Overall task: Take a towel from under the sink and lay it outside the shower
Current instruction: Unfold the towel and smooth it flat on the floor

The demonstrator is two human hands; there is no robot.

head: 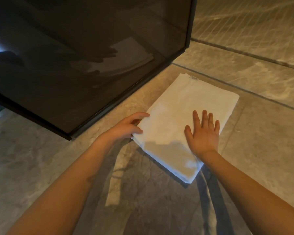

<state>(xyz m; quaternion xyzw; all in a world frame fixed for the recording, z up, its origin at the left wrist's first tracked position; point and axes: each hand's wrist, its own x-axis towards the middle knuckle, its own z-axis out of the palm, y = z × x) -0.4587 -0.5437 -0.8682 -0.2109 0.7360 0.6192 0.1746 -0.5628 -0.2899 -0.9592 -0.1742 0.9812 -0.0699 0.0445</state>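
Folded white towel (180, 119) lying flat on the tiled floor (261, 150), just beside the dark-framed glass shower panel (92, 65). Long axis running diagonally, from the near corner at lower right of centre up toward a far corner carrying a small label (193, 78); long left edge roughly parallel to the panel's bottom rail, apart from it by a strip of bare tile. Left hand (127, 127) at the towel's near-left edge, fingers (141, 115) curled and clamped on that edge, thumb on top. Right hand (203, 133) pressed palm-down on the towel's near half, fingers spread apart and flat, gripping nothing. Both bare forearms reaching in from the bottom of the view, cut off at the frame. Grout lines crossing the floor beyond the towel, one passing close to the labelled corner. Nothing between the towel and the panel but tile. Dim reflections of the hands and the towel visible in the tinted glass, along with a pale bright patch at far left too blurred to identify. Interior behind the glass too dark to make out. Label print too small to read. Arm shadows darkening the floor beneath the near corner of the towel.
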